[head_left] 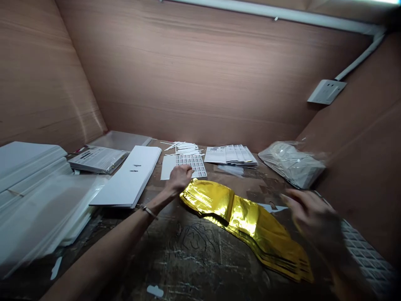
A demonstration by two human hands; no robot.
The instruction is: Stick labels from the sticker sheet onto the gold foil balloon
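Observation:
My left hand (179,177) reaches forward with its fingers curled down onto a sheet of small printed labels (191,163), just behind a fanned row of shiny gold foil pouches (247,217) that runs from the middle of the table toward the lower right. My right hand (310,213) is smeared by motion above the right end of the gold pouches; its fingers cannot be made out. What the left fingers pinch, if anything, is hidden.
A white card stack (130,177) lies left of the labels. Plastic-wrapped white sheets (28,192) pile at the far left. Printed sheets (230,154) and white strips (184,147) sit at the back, a clear bag of packets (293,163) at the right. Brown walls enclose the worn table (194,255).

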